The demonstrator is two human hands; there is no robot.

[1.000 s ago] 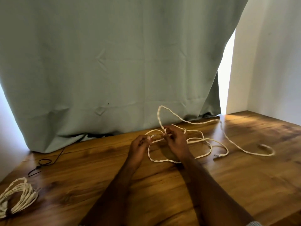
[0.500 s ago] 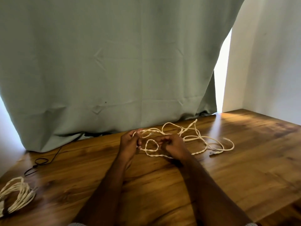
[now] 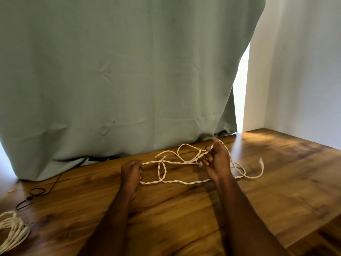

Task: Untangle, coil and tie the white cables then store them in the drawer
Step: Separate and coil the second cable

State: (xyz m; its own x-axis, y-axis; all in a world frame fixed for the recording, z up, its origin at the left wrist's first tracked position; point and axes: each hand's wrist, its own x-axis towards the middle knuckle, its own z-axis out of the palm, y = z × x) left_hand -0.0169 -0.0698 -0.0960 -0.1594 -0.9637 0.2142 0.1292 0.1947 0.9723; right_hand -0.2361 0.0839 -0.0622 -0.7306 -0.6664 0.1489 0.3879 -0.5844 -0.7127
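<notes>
- Risk: left hand and right hand hold the tangled white cable from opposite ends with a crossing loop between them; pulling apart likely cinches that loop into a tight knot instead of freeing it.
- Risk: free end with connector lies loose right of the right hand; a quick tug could whip it or drag it through other loops, making a new tangle.
- Risk: several strands run through the right hand, so a slip could drop them back into a heap on the wooden table.
- Grip, left: fingers curled, pinching one strand at the fingertips.
- Grip, right: fingers partly curled around a bunch of loops, raised just above the table; exactly how many strands, can't tell.
- Cable look: thin, white, two strands twisted together along the near run, limp, several open loops, not coiled or tied.
- Location: mid table, between and around both hands, near the green curtain.
- Second white bundle sits at the far left edge, well apart, already looped.
- Drawer not in view.
</notes>
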